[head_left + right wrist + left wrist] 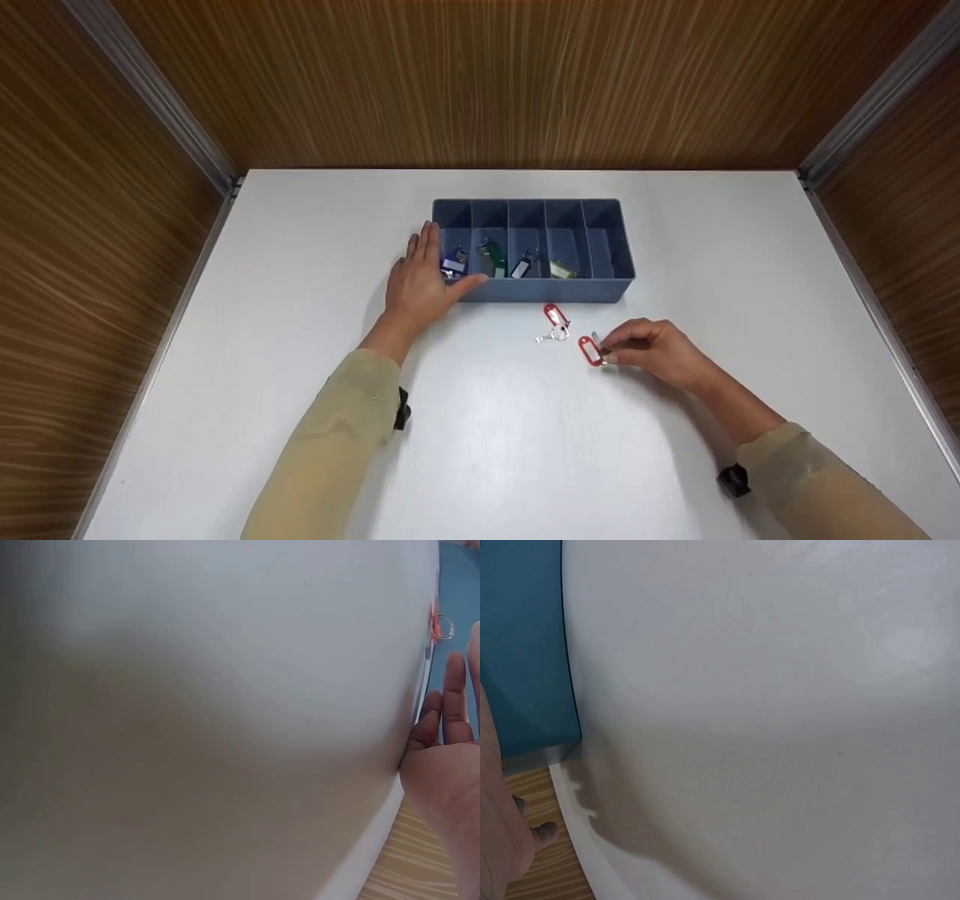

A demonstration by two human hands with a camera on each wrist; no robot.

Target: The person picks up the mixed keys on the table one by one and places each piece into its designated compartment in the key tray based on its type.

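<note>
- Head view: a white table (300, 247) set between wood-grain walls carries a grey-blue organiser tray (600, 289) with five compartments in a row.
- Left hand (420, 281): lies flat with fingers straight, pressed against the tray's left end wall; the thumb reaches along the front wall. It holds nothing.
- Right hand (660, 351): fingers curled, fingertips pinching a red key tag (590, 350) at the table surface, in front of the tray and well apart from it.
- Second red key tag (555, 315) with its ring and key (551, 336): lies on the table just in front of the tray's front wall, near the pinched tag but not touching it.
- Tray contents: a blue tag (454, 263) in the leftmost compartment, a green tag (491, 259) in the second, a dark tag (522, 265) in the third, a yellowish tag (561, 270) in the fourth.
- Left wrist view: the tray wall and table edge show; the hand's fingers are mostly out of frame.
- Right wrist view: blurred table surface, with straight fingers at the right edge.
</note>
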